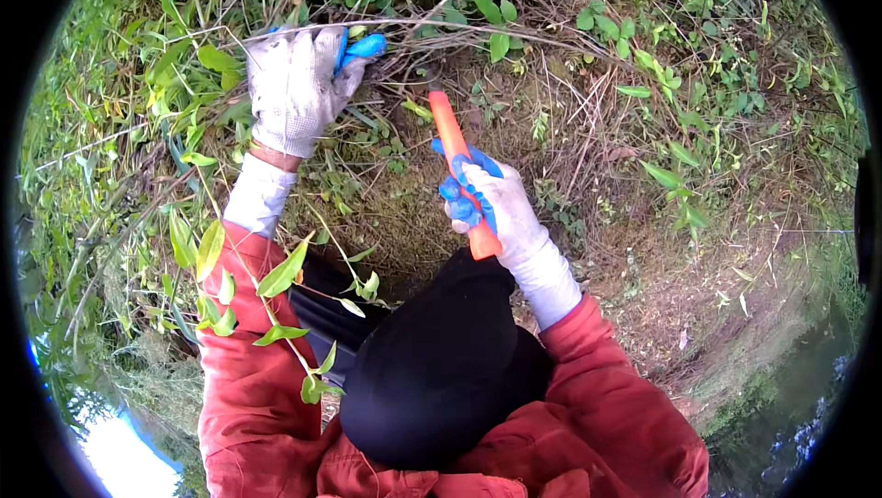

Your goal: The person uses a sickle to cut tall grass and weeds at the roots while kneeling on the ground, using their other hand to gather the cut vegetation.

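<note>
In the head view, the handling of thin, brown, dry stems (450,41) at upper centre seemed under way. The left hand in a white knit, blue-palmed glove (299,84) was curled beside them at upper left; whether any were gripped could not be told. By the similarly gloved right hand (496,197), an orange, straight, smooth tool handle (444,121) was firmly enclosed near centre, both ends protruding, its upper end just below the stems. Clearance from the left fingers seemed called for next.

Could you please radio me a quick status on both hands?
Right hand gripping orange handle. Left hand at dry stems. Leafy vine hanging before left sleeve.
</note>
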### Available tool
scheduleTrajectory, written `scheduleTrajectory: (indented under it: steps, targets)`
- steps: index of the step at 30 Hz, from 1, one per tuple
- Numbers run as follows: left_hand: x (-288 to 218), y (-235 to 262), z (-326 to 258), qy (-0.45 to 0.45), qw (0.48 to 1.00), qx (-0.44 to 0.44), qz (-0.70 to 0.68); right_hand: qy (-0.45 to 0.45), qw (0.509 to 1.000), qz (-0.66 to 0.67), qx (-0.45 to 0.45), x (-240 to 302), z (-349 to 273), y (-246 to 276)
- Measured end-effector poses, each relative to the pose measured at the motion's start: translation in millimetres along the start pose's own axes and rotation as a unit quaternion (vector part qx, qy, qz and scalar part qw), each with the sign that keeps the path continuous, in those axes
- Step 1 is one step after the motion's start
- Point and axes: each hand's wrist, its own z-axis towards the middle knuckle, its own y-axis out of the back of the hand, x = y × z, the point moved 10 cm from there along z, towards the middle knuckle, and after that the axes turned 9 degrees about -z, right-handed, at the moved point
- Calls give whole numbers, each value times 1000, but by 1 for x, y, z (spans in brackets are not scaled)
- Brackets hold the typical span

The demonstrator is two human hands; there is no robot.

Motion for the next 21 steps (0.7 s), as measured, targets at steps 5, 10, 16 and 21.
scheduleTrajectory:
  steps: [5, 10, 16, 21]
  targets:
    - [25, 50, -70, 84, 991, 106, 13, -26, 943, -92, -319, -33, -215, 141]
    - [46, 81, -124, 41, 968, 248, 0, 98, 903, -317, -272, 23, -196, 95]
    - [246, 281, -467, 410, 787, 327, 325, 205, 901, -255, -285, 59, -159, 88]
    - [185, 277, -538, 471, 676, 485, 293, 321, 865, -214, -320, 122, -124, 75]
